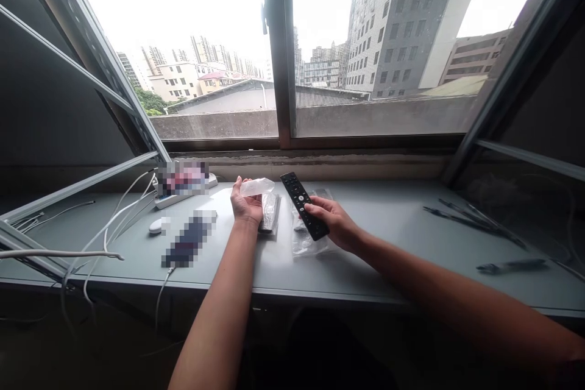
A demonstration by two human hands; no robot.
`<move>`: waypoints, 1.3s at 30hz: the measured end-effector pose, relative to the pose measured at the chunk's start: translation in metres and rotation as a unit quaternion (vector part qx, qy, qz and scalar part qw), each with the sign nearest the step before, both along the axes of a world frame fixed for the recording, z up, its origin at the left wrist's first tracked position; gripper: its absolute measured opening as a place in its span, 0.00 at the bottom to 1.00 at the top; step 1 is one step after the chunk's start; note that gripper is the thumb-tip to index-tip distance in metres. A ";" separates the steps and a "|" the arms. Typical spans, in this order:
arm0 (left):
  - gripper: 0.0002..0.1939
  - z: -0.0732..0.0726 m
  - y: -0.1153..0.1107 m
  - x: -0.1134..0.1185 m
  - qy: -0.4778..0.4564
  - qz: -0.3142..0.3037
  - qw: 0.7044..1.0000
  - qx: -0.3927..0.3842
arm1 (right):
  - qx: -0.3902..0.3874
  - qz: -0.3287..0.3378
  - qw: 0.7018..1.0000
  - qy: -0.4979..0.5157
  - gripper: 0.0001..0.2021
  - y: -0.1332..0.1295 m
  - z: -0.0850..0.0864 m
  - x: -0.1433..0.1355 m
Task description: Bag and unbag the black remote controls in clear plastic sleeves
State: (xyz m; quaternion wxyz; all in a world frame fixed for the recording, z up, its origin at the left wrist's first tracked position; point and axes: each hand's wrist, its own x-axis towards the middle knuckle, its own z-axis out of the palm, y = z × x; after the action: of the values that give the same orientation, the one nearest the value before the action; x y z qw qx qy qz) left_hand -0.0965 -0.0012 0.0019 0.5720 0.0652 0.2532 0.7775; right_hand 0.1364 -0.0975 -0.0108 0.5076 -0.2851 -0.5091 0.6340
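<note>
My right hand (336,222) is wrapped around a black remote control (296,192), thumb resting on its button side. The remote is tilted, its far end pointing up and left. My left hand (247,202) is palm up and holds a whitish translucent plastic sleeve (257,186) between its fingers and thumb. Just right of that hand, a dark object in clear wrapping (270,214) lies on the table; its kind is hard to make out. Beneath the remote is a crumpled clear plastic bag (308,248), partly hidden by my right hand.
On the left of the grey table (384,280) are a white power strip (167,200), white cables (121,210), a small white rounded object (156,226) and a blurred-out flat item (189,241). Several dark pen-like things (470,219) lie right. A window (219,73) stands behind.
</note>
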 end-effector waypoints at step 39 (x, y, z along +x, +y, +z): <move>0.23 0.001 -0.021 0.027 0.192 -0.281 0.926 0.164 | 0.128 -0.120 0.965 -0.195 0.34 0.002 -0.009 0.004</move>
State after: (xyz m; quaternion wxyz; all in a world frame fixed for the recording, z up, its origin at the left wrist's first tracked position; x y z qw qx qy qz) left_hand -0.0699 -0.0218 0.0031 0.6888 0.3752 0.1982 0.5878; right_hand 0.1404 -0.0957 -0.0197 0.5036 -0.3947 -0.6369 0.4300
